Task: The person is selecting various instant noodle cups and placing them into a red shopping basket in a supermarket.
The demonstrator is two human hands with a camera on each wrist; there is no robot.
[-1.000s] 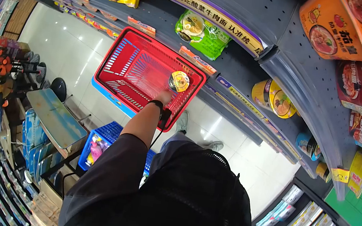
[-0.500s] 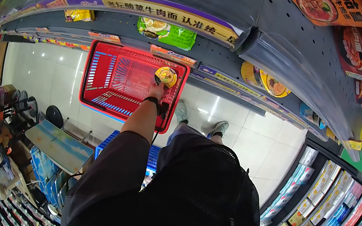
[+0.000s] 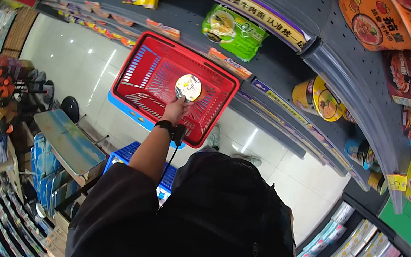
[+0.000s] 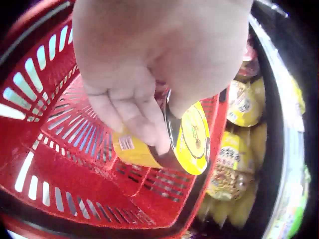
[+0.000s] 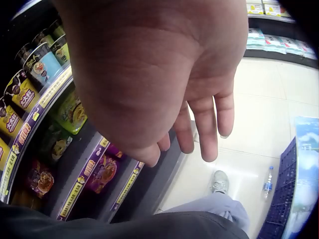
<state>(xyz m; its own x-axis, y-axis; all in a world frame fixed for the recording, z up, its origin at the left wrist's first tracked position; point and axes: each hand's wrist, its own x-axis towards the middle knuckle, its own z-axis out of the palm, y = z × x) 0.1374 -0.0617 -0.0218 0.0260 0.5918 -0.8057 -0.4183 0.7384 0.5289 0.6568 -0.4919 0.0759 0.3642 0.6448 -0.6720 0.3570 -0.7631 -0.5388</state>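
My left hand (image 3: 176,110) reaches over the red shopping basket (image 3: 220,80) and holds a yellow instant noodle cup (image 3: 188,88). In the left wrist view, the fingers and thumb of that hand (image 4: 154,55) curve round the cup (image 4: 134,150), which is tilted with its round yellow lid (image 4: 195,137) turned sideways. The cup is within the basket's opening, close to one slotted side. My right hand (image 5: 164,79) shows only in the right wrist view, its fingers relaxed and apart with nothing in them, near the shelves.
Store shelves with a green noodle packet (image 3: 233,32) and a yellow noodle bucket (image 3: 325,100) run along the far side, close behind the basket. A blue crate (image 3: 131,150) stands below the basket. A folding table (image 3: 69,142) and fans are at left. Pale floor tiles (image 3: 307,187) lie between.
My left hand has moved the noodle cup leftward, from the basket's right end toward its middle, and the lid now faces up more. The head view has swung down and back up.
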